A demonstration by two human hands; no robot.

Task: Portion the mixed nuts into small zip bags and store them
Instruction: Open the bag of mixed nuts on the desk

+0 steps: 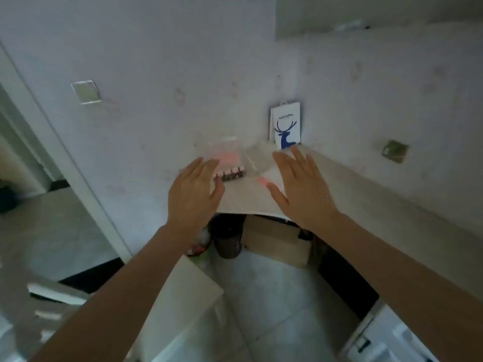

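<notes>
- Room: pale, marked wall [183,61] fills the upper frame. A white door frame [60,152] runs down the left, and the tiled floor [274,296] shows at lower centre.
- Surface [352,184]: a light top, running from frame centre out to the right edge, set against the wall.
- Small zip bags [231,176]: a short row at frame centre on the surface's left end, with pink tops and dark contents. They are too blurred to make out the contents.
- Clear plastic pack [230,155]: has a pink band and lies just behind the row, near the wall.
- Clear bag [257,158]: see-through, just right of the pack, between the two hands.
- Paper bag [285,126]: white with a blue deer print, upright against the wall at the back of the surface.
- Left hand [194,189]: palm down with straight fingers. Its fingertips cover the left end of the row, but contact cannot be told.
- Right hand [300,186]: palm down with fingers spread wide and holding nothing. It is over the surface, below the paper bag.
- Switch plate [85,91]: on the wall, upper left.
- Second plate [395,151]: on the wall, right of frame.
- Cardboard box [277,241] and dark cup [227,241]: side by side on the floor below the surface's edge.
</notes>
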